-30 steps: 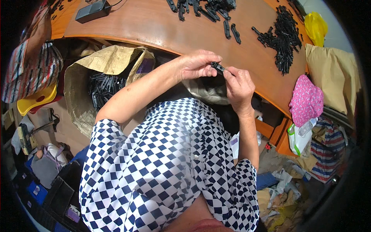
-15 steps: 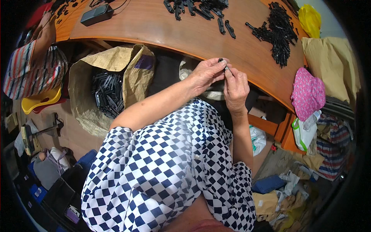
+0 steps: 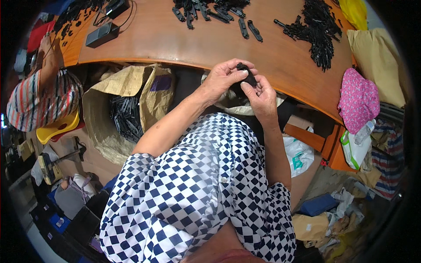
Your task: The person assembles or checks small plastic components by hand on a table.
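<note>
Over the near edge of the wooden table (image 3: 175, 49), a small black plastic part (image 3: 240, 67) is between my two hands. My left hand (image 3: 222, 81) pinches it, thumb and fingers closed near its upper end. My right hand (image 3: 264, 97) comes from the right, fingers curled around the lower end and its thumb below. The fingers and the dark gap behind hide much of the part's shape. Beyond my hands, two narrow black plastic pieces (image 3: 254, 31) lie apart on the table, near a pile of similar pieces (image 3: 204, 9).
A heap of thin black parts (image 3: 322, 37) covers the table's right side. Black power adapters (image 3: 101, 35) sit left. An open woven sack (image 3: 101, 133) of black pieces stands below the edge. A co-worker's striped sleeve (image 3: 46, 96) is far left; a pink floral hat (image 3: 358, 98) hangs right.
The view has shifted a little. My right hand has turned, its thumb now below the part rather than pinching it straight on. The black part stays between both hands.
</note>
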`<state>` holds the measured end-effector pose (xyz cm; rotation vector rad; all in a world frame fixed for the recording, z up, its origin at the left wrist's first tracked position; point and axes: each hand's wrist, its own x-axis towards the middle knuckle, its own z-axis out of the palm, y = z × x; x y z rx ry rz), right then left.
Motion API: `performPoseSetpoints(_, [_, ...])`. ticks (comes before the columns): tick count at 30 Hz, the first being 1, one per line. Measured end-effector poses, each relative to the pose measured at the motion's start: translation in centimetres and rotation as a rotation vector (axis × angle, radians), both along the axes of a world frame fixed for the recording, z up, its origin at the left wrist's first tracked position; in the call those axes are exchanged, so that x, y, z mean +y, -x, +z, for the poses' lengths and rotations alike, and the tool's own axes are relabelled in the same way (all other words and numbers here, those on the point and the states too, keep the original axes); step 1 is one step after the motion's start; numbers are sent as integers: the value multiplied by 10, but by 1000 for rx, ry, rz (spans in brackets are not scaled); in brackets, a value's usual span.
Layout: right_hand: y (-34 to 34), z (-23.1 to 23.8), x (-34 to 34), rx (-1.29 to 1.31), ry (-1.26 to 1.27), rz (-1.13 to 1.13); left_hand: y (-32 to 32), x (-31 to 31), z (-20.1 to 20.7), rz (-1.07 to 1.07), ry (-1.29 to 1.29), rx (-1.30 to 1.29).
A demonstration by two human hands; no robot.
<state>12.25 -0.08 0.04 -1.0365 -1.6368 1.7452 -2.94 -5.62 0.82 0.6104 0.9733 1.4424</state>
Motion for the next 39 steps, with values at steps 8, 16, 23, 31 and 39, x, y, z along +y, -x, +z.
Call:
performPoseSetpoints(8, [14, -6, 18, -213, -259, -18, 11, 23, -14, -16, 4, -93])
performPoseSetpoints(16, [-1, 13, 48, -478, -531, 174, 18, 41, -10, -69, 4, 205])
performPoseSetpoints(23, [-3, 16, 94, -344, -878, 316, 77, 107, -10, 60, -242, 1678])
performPoseSetpoints(31, [50, -4, 155, -507, -883, 160, 94, 132, -13, -131, -543, 1984])
performPoseSetpoints(39, [43, -8, 138, -638, -914, 191, 79, 110, -18, 182, -199, 1469])
